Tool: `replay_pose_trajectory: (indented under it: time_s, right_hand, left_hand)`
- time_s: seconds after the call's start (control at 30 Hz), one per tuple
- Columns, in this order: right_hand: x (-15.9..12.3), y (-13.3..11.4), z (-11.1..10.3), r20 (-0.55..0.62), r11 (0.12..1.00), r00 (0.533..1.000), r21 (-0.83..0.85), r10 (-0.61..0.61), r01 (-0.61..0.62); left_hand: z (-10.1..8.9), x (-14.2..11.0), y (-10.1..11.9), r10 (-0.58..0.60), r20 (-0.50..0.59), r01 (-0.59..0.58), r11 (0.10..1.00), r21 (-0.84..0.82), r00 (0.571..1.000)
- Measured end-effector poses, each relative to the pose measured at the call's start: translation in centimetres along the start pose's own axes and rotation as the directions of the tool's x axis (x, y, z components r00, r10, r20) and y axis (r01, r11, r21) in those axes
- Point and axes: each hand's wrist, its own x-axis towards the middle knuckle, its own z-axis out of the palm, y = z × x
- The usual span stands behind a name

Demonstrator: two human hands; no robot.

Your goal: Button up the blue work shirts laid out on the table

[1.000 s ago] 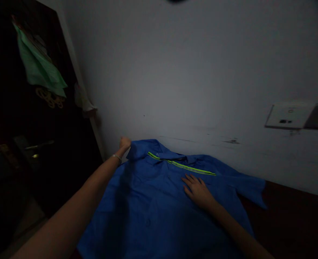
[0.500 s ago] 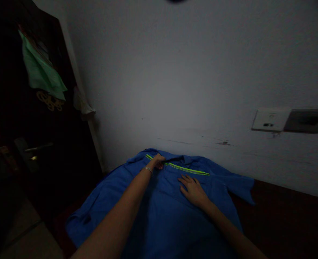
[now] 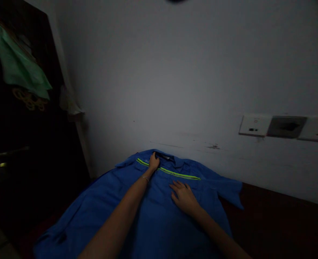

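A blue short-sleeved work shirt (image 3: 156, 212) is spread front side up, its collar toward the wall, with a yellow-green stripe (image 3: 179, 175) across the chest. At the left side of the collar, my left hand (image 3: 153, 162) is closed on the cloth near the neck opening; its fingertips are partly hidden. My right hand (image 3: 185, 197) rests on the shirt's chest just below the stripe, fingers spread and holding nothing. One short sleeve (image 3: 230, 189) reaches out to the right.
A dark reddish-brown surface (image 3: 277, 219) lies under the shirt. Behind it rises a pale wall (image 3: 175, 79) with a switch plate (image 3: 255, 125) and a socket (image 3: 317, 128). At left stands a dark door (image 3: 53, 144), a green cloth (image 3: 21, 68) hanging on it.
My left hand has shifted up along the collar, and the neck opening shows more. My right hand stays flat on the chest. The view has turned slightly right.
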Motion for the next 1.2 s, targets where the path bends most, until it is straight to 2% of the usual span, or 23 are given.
replay_pose_trajectory:
  time_s: [0.1, 0.17, 0.27, 0.37, 0.53, 0.63, 0.77, 0.9, 1.1, 1.2]
  right_hand:
    - [1.1, 0.4, -0.6, -0.006, 0.999, 1.000, 0.033, -0.014, 0.014]
    - [2.4, 1.2, -1.0, -0.005, 0.996, 1.000, 0.094, -0.004, 0.004]
    - [5.4, 2.9, -1.1, -0.025, 0.973, 0.996, 0.218, 0.082, -0.075]
    - [8.7, 4.8, -0.7, -0.089, 0.938, 0.979, 0.314, 0.184, -0.147]
    - [13.2, 6.8, 0.3, -0.155, 0.939, 0.958, 0.286, 0.241, -0.190]
    - [14.7, 7.5, 1.1, -0.219, 0.947, 0.951, 0.284, 0.220, -0.153]
    - [15.1, 8.6, 2.8, -0.222, 0.953, 0.960, 0.285, 0.168, -0.101]
    - [14.1, 9.4, 4.0, -0.213, 0.962, 0.967, 0.263, 0.139, -0.080]
    - [13.0, 8.2, 2.9, -0.316, 0.971, 0.934, 0.217, 0.168, -0.101]
    - [12.6, 6.8, 2.2, -0.345, 0.977, 0.932, 0.211, 0.107, -0.035]
  left_hand:
    - [0.6, 1.4, -0.7, 0.052, 0.003, -0.052, 0.997, -0.059, 0.999]
    - [1.0, 2.1, -1.2, 0.048, -0.003, -0.048, 0.990, -0.129, 0.999]
    - [1.4, 2.7, -1.6, -0.017, -0.035, 0.009, 0.978, -0.207, 0.999]
    - [1.5, 2.8, -1.9, -0.072, -0.057, 0.058, 0.974, -0.218, 0.996]
    - [1.4, 2.5, -2.6, -0.114, -0.083, 0.096, 0.976, -0.195, 0.990]
    - [1.4, 2.3, -2.8, -0.123, -0.071, 0.109, 0.978, -0.179, 0.990]
    - [1.1, 1.3, -3.0, -0.113, -0.012, 0.110, 0.983, -0.145, 0.993]
    - [0.2, -0.7, -2.6, -0.044, 0.110, 0.055, 0.993, -0.105, 0.993]
    - [-0.5, -3.1, -1.8, 0.000, 0.233, 0.011, 0.999, -0.047, 0.972]
    - [-0.5, -3.2, -1.9, -0.014, 0.266, 0.021, 0.999, -0.024, 0.964]
